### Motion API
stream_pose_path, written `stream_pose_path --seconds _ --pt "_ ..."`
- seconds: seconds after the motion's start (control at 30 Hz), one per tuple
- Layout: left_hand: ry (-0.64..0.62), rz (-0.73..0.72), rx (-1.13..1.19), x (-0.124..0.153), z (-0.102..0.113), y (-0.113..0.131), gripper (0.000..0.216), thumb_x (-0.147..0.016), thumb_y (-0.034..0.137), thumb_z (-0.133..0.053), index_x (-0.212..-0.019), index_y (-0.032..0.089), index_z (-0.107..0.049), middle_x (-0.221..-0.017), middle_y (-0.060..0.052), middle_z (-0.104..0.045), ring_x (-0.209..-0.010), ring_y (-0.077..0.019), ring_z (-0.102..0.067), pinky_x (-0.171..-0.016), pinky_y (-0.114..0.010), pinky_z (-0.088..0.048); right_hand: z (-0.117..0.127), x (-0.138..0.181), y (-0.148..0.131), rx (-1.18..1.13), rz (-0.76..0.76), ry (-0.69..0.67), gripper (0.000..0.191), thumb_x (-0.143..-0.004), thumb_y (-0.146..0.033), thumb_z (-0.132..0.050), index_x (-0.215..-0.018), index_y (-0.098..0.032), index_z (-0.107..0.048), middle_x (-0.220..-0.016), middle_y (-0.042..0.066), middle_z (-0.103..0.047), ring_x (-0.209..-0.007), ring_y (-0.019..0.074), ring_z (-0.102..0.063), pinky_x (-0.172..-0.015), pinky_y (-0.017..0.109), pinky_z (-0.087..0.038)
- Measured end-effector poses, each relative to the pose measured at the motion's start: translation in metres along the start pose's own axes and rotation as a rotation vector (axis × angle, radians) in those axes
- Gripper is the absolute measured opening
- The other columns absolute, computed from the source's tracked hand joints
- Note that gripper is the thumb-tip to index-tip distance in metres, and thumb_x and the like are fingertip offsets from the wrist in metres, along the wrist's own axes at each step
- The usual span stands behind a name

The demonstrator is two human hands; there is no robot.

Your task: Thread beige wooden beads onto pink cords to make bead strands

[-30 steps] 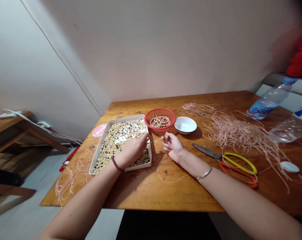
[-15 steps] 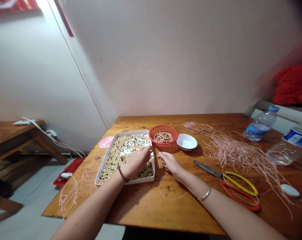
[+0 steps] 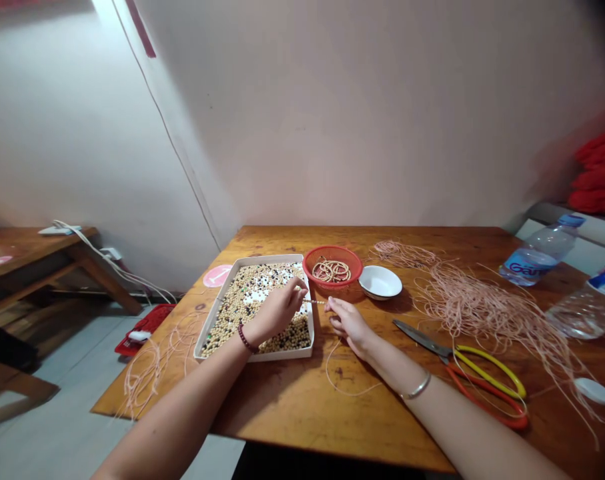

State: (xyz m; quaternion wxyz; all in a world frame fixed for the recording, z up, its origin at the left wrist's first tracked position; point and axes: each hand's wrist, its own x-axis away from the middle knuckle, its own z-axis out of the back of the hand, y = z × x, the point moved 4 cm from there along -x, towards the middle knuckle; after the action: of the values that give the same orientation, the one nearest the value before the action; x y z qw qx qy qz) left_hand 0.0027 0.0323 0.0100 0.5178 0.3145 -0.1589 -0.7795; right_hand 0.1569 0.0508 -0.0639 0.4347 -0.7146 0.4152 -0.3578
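A short beaded string [image 3: 314, 302] stretches between my two hands, just past the right edge of a white tray. My left hand [image 3: 282, 307] is closed in a pinch at the string's left end, above the tray [image 3: 263, 358] of tan, black and green beads. At the other end, my right hand [image 3: 349, 325] pinches the string with thumb and forefinger. From under the right hand, a loose pink cord [image 3: 331, 377] curves down across the table. Behind the hands, a red basket [image 3: 333, 281] holds several finished-looking bead loops [image 3: 329, 269].
A white bowl [image 3: 381, 282] sits right of the basket. Scissors [image 3: 475, 370] with yellow and red handles lie near my right forearm. Pink cords [image 3: 497, 307] spread across the right side, with plastic bottles [image 3: 541, 250] beyond. More cord [image 3: 147, 377] lies at the left edge.
My hands have moved slightly apart, and the beaded string between them now shows stretched out. The whole view has shifted slightly, moving the scene rightward.
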Motion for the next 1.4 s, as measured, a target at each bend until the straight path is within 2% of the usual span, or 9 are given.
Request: stream_pose_path --seconds 0.17,0.33,0.5,0.67,0.93,1.1,1.17,1.27,1.4 --pt "0.069 0.061 0.212 -0.006 0.005 -0.002 0.028 -0.087 0.043 -0.050 -0.079 0.017 -0.057 -0.075 -0.003 -0.063 -0.068 -0.0139 -0.056 -0.065 -0.026 -0.044 -0.003 -0.002 0.001 0.026 -0.003 -0.060 0.043 -0.070 -0.058 -0.061 -0.069 -0.018 -0.045 -0.046 -0.011 -0.030 -0.034 0.0007 -0.013 -0.036 0.018 -0.005" --pt "0.018 0.179 0.465 -0.009 0.004 -0.002 0.034 -0.080 0.049 -0.059 -0.089 0.016 -0.067 -0.085 -0.007 -0.069 -0.077 -0.0168 -0.061 -0.067 -0.027 -0.047 -0.003 -0.001 0.000 -0.062 -0.022 -0.036 0.041 -0.067 -0.052 -0.066 -0.071 -0.020 -0.040 -0.050 -0.012 -0.027 -0.036 0.0011 -0.013 -0.037 0.017 -0.003" --pt "0.028 0.249 0.445 -0.008 0.009 0.002 0.040 -0.081 0.052 -0.056 -0.095 0.017 -0.072 -0.083 -0.007 -0.070 -0.071 -0.0155 -0.059 -0.054 -0.023 -0.042 -0.001 0.001 -0.004 -0.108 -0.025 -0.015 0.037 -0.066 -0.048 -0.065 -0.072 -0.018 -0.044 -0.052 -0.012 -0.023 -0.038 0.0011 -0.011 -0.038 0.018 -0.001" --pt "0.064 0.227 0.440 -0.009 0.011 0.004 0.037 -0.081 0.049 -0.058 -0.092 0.017 -0.073 -0.079 -0.006 -0.070 -0.071 -0.0159 -0.059 -0.059 -0.025 -0.043 0.000 0.001 -0.007 -0.080 -0.025 0.000 0.042 -0.068 -0.056 -0.061 -0.079 -0.016 -0.051 -0.053 -0.012 -0.024 -0.039 0.0012 -0.011 -0.038 0.018 -0.002" --pt "0.210 0.267 0.540 -0.008 0.014 -0.005 0.032 -0.073 0.046 -0.069 -0.078 0.014 -0.068 -0.079 -0.007 -0.068 -0.069 -0.0142 -0.059 -0.060 -0.024 -0.044 -0.002 0.006 -0.013 -0.047 0.036 -0.022 0.031 -0.070 -0.046 -0.062 -0.074 -0.017 -0.050 -0.050 -0.011 -0.025 -0.039 0.0026 -0.016 -0.039 0.019 -0.003" --pt "0.229 0.272 0.540 -0.007 0.014 -0.007 0.035 -0.070 0.049 -0.070 -0.075 0.014 -0.066 -0.074 -0.005 -0.066 -0.065 -0.0128 -0.056 -0.057 -0.023 -0.043 -0.003 0.004 -0.010 -0.030 0.016 -0.064 0.028 -0.071 -0.044 -0.061 -0.074 -0.018 -0.050 -0.047 -0.012 -0.024 -0.038 0.0030 -0.012 -0.038 0.019 -0.004" --pt "0.223 0.301 0.533 -0.007 0.015 -0.007 0.038 -0.071 0.052 -0.068 -0.076 0.014 -0.066 -0.074 -0.005 -0.065 -0.066 -0.0133 -0.057 -0.057 -0.023 -0.043 -0.003 0.003 -0.008 -0.040 0.024 -0.067 0.027 -0.071 -0.042 -0.063 -0.073 -0.018 -0.053 -0.047 -0.011 -0.026 -0.038 0.0033 -0.016 -0.038 0.018 -0.007" --pt "0.200 0.358 0.558 -0.006 0.016 -0.007 0.042 -0.073 0.055 -0.064 -0.081 0.014 -0.065 -0.082 -0.007 -0.066 -0.076 -0.0159 -0.060 -0.060 -0.022 -0.045 -0.004 0.002 -0.006 -0.091 0.031 -0.085 0.027 -0.067 -0.041 -0.070 -0.072 -0.016 -0.060 -0.053 -0.006 -0.043 -0.045 0.0047 -0.035 -0.042 0.017 -0.026" --pt "0.170 0.388 0.603 -0.005 0.015 -0.009 0.043 -0.075 0.056 -0.061 -0.087 0.014 -0.064 -0.090 -0.009 -0.065 -0.084 -0.0173 -0.061 -0.061 -0.021 -0.046 -0.009 0.004 -0.006 -0.159 -0.011 -0.171 0.026 -0.064 -0.036 -0.076 -0.073 -0.014 -0.065 -0.075 0.002 -0.063 -0.066 0.0091 -0.055 -0.065 0.022 -0.044"
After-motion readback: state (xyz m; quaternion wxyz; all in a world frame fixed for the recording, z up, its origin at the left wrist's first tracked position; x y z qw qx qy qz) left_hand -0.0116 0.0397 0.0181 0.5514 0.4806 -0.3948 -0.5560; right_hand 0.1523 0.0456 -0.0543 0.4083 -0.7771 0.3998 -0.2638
